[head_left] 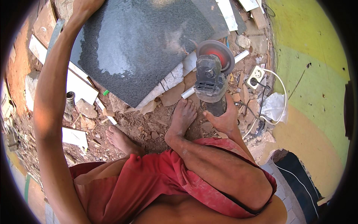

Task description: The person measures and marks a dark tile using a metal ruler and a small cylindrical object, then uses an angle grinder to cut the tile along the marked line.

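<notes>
A dark grey stone slab (149, 48), with a wet-looking patch on its left part, lies in front of my feet. My right hand (225, 118) is wrapped round the black body of an angle grinder (209, 84). The grinder's disc (223, 56), grey with a red centre, is beside the slab's right edge; whether it touches the stone I cannot tell. My left hand (87, 4) reaches to the slab's far left edge, its fingers cut off by the top of the picture. Along the slab's near right edge runs a pale, notched strip (169, 80).
A white power strip (256, 77) with a black plug and cables lies right of the grinder, near a crumpled plastic bag (274, 106). Broken stones, white tile pieces (80, 87) and rubble surround my bare feet (181, 117). A green and yellow painted surface (313, 71) is at the right.
</notes>
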A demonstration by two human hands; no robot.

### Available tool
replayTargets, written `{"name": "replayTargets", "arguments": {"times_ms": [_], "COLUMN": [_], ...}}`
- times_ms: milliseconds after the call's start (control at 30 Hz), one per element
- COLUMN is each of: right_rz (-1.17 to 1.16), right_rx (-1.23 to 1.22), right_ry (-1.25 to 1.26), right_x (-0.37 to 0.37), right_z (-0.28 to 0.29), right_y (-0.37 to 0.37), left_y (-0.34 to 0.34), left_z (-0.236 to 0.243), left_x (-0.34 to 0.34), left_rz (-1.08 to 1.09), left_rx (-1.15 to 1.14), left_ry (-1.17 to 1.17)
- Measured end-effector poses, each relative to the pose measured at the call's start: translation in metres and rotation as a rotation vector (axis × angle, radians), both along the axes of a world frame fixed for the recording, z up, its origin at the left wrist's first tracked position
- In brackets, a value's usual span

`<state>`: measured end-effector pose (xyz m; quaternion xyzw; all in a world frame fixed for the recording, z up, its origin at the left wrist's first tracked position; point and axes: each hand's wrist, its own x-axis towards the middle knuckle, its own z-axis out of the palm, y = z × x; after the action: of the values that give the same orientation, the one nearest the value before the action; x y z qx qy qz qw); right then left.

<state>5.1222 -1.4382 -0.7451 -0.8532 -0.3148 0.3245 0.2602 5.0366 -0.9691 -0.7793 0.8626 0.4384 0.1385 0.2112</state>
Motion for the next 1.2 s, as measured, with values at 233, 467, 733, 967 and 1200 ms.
{"name": "replayTargets", "arguments": {"times_ms": [233, 467, 733, 967, 1200], "right_rz": [-0.015, -0.015, -0.005, -0.008, -0.007], "right_rx": [-0.034, -0.026, -0.015, -0.029, -0.027], "right_ry": [0.007, 0.045, 0.030, 0.035, 0.012], "right_x": [0.0001, 0.0035, 0.0041, 0.0046, 0.0042], "right_z": [0.0031, 0.0036, 0.0039, 0.0035, 0.0049], "right_y": [0.0022, 0.0022, 0.0035, 0.0031, 0.0063], "left_y": [-0.0008, 0.0004, 0.0011, -0.0008, 0.0001], "left_z": [0.0009, -0.0014, -0.0013, 0.0004, -0.0007], "left_x": [0.0004, -0.0009, -0.0010, 0.0005, -0.0001], "left_rz": [0.002, -0.012, -0.002, 0.005, -0.004], "left_rx": [-0.024, -0.003, -0.013, -0.034, -0.034], "left_ry": [0.010, -0.001, 0.015, 0.008, -0.009]}}
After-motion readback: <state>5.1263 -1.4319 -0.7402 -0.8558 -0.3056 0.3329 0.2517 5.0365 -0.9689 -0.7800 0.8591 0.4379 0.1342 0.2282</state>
